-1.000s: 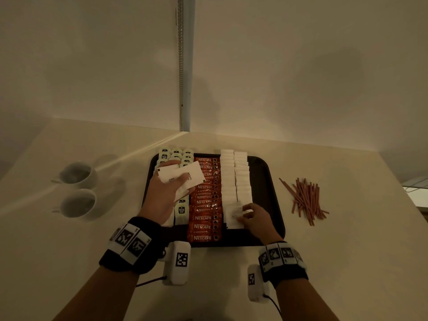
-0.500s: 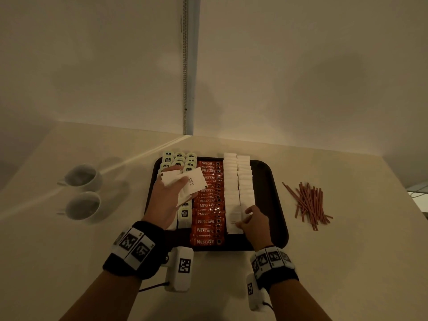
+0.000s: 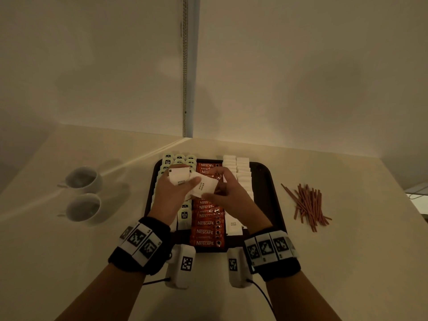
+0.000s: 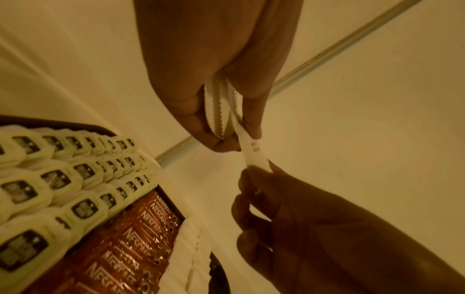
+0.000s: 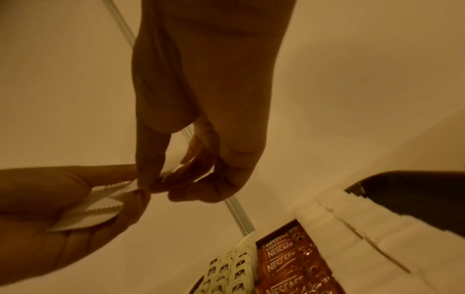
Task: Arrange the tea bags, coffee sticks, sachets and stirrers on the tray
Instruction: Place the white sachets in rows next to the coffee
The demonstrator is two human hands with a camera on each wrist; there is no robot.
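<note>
A black tray [image 3: 266,181] holds tea bags [image 3: 179,158] on its left, orange coffee sticks [image 3: 206,230] down the middle and rows of white sugar sachets [image 3: 242,167] on the right. Above the tray my left hand [image 3: 178,191] grips a small fan of loose sachets [image 3: 179,176]. My right hand [image 3: 222,188] pinches the end of one of them, a sachet marked white sugar [image 3: 203,186]. The left wrist view shows that sachet [image 4: 254,153] stretched between both hands. Brown stirrers [image 3: 308,205] lie in a loose pile on the table right of the tray.
Two white cups [image 3: 84,179] [image 3: 83,207] stand on the table left of the tray. A wall with a vertical metal strip [image 3: 185,89] rises just behind the tray. The table's right edge lies beyond the stirrers.
My right hand has left the near end of the sachet row on the tray and moved up and left to the left hand, where it now pinches a sachet. The left hand stayed over the tray.
</note>
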